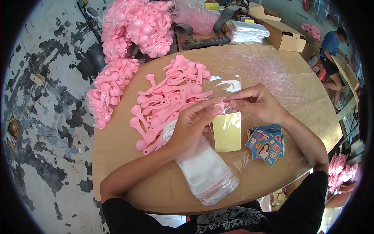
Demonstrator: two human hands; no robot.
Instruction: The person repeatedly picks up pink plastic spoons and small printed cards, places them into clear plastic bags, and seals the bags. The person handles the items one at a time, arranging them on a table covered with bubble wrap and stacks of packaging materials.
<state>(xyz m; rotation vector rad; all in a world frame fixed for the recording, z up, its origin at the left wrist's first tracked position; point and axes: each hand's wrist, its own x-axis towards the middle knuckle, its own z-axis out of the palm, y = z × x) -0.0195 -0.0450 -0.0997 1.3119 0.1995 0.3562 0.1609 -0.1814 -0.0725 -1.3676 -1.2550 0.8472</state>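
Both hands meet over the middle of the table at a clear plastic bag (228, 84). A plain yellow card (227, 134) shows in its lower part. Thumb and fingers of my left hand (194, 121) pinch the bag's left side, beside a small pink piece (220, 108) that looks like part of a scoop. My right hand (259, 104) pinches the bag just to the right of that. Under my left wrist lies a stack of clear plastic bags (206, 169). Loose pink measuring scoops (171, 97) are heaped left of my hands. Printed blue cards (265, 146) lie below my right forearm.
Bagged pink scoops (111, 85) hang at the table's left edge, with bigger bags (136, 29) behind. Thin clear plastic strips (265, 72) spread over the far right of the brown table (307, 117). Farther back are packed clear bags (247, 32), a cardboard box (286, 35) and another person (330, 48).
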